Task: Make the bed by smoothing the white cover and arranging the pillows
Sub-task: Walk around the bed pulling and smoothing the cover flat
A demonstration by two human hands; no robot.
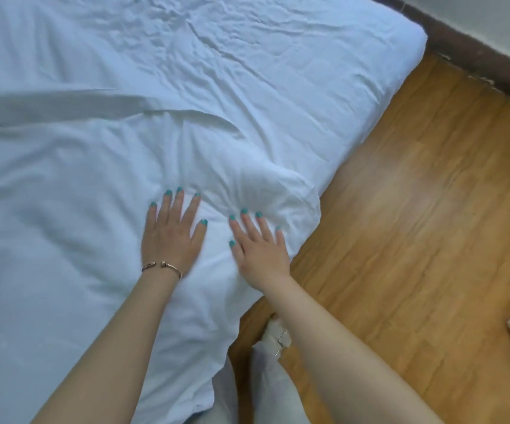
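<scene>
Both palms flat, fingers straight, nothing gripped: my left hand (172, 232) + right hand (258, 246) press on soft white padded cloth cover (64, 194), lying rumpled across bed near edge by wood plank floor (415, 224). Cover looks light, floppy, creases easily; prob best pinched at bunched corner (293, 194), then pulled taut. No pillows in view.

Both bare arms reach forward and down. The left hand (172, 237) lies flat, palm down, its fingers (176, 203) straight and spread. The right hand (261, 249) lies flat just beside it, fingers spread, apart from the left.
</scene>
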